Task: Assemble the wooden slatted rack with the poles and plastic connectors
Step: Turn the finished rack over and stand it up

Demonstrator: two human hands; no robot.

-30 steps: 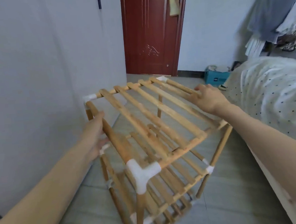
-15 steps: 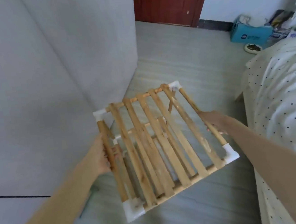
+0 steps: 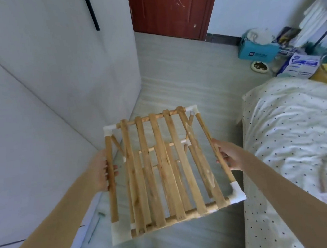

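The wooden slatted rack (image 3: 163,173) stands on the floor in front of me, seen from above, with lower shelves showing through its top slats. White plastic connectors (image 3: 237,193) cap the corners of the top frame. My left hand (image 3: 101,169) grips the left side pole (image 3: 110,179) near its middle. My right hand (image 3: 228,155) grips the right side pole (image 3: 214,149) from outside.
A grey wall panel (image 3: 40,135) runs close along the rack's left side. A bed with a dotted sheet (image 3: 300,140) lies right beside it. A red door (image 3: 171,9), a blue box (image 3: 257,50), other boxes and a bowl (image 3: 319,61) stand farther back.
The rack has come down from a raised, tilted position and turned square to me between wall and bed. My view dropped from the door to the floor. Both hands stayed on the side poles.
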